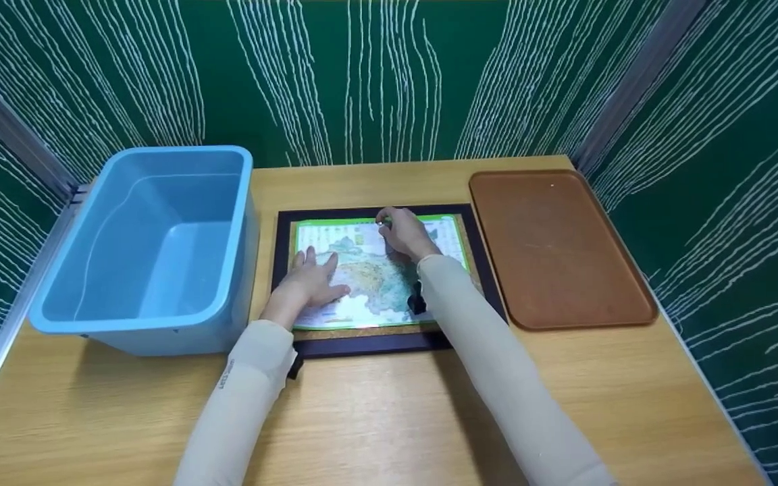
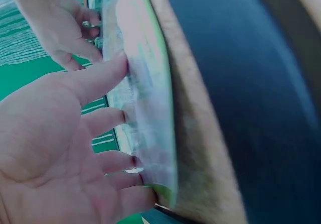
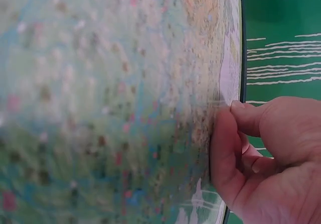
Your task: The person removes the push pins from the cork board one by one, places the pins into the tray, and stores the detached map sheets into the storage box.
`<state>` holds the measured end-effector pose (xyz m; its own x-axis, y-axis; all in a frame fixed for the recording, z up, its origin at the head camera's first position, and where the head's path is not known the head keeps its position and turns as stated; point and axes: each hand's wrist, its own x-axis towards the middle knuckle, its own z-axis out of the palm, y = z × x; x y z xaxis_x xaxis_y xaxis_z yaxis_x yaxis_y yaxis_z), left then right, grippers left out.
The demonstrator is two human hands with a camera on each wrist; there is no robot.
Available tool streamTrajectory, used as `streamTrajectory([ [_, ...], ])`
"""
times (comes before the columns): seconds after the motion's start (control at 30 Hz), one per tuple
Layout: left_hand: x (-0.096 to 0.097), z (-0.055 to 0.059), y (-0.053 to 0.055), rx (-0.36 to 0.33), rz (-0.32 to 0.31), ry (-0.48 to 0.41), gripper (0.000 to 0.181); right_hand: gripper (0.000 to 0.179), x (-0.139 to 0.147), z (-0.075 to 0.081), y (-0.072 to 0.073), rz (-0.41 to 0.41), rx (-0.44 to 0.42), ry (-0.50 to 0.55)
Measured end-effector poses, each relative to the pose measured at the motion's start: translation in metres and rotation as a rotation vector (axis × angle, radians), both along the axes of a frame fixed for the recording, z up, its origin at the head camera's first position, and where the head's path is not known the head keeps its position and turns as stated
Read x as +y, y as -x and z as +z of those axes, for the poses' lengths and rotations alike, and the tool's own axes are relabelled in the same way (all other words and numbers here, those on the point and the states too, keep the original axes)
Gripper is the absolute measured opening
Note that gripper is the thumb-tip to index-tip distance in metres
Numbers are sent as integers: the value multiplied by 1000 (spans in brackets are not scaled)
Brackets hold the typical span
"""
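Observation:
A printed map [image 1: 369, 290] with a green border lies on a cork board [image 1: 362, 332] that has a dark frame [image 1: 375, 346]. My left hand [image 1: 311, 280] rests on the map's left part, fingers spread. In the left wrist view its fingertips [image 2: 131, 161] press near the map's edge. At the top edge of the map, my right hand [image 1: 406, 233] has thumb and index finger pinched together around a small clear piece [image 1: 381, 223], like a push pin, mostly hidden by the fingertips. The right wrist view shows that hand [image 3: 271, 153] close against the map's surface.
A deep blue plastic tub [image 1: 244, 202] stands left of the board. On the right lies a brown tray [image 1: 564, 256], close beside the frame. Green walls [image 1: 389, 81] with white lines enclose the wooden table [image 1: 369, 405] at the back and sides.

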<state>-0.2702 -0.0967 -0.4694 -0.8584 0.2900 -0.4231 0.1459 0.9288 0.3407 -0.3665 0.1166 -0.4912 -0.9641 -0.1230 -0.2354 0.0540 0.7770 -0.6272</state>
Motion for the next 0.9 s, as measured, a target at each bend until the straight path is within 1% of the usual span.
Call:
streamTrajectory([
  [0.13,-5,-3,-6,-16,3,-10,77,26,-4,0,2,7,30,-5],
  [0.23,-3,-6,-8,13,11,-12,76,26,-5,-1,3,-3,28,-9],
  [0.4,4,-11,-11,75,-8,-9,70,26,0,-2,2,-8,12,-16],
  [0.57,10,-12,-13,111,-16,-24,63,27,6,0,0,5,50,-12],
  [0.63,10,-11,-14,103,-15,-16,63,27,6,2,0,5,64,-5],
  [0.8,6,-9,-14,38,-12,23,64,25,3,1,0,-9,45,5],
  [0.9,4,-9,-13,11,-17,43,65,25,0,-2,0,-15,36,-1],
])
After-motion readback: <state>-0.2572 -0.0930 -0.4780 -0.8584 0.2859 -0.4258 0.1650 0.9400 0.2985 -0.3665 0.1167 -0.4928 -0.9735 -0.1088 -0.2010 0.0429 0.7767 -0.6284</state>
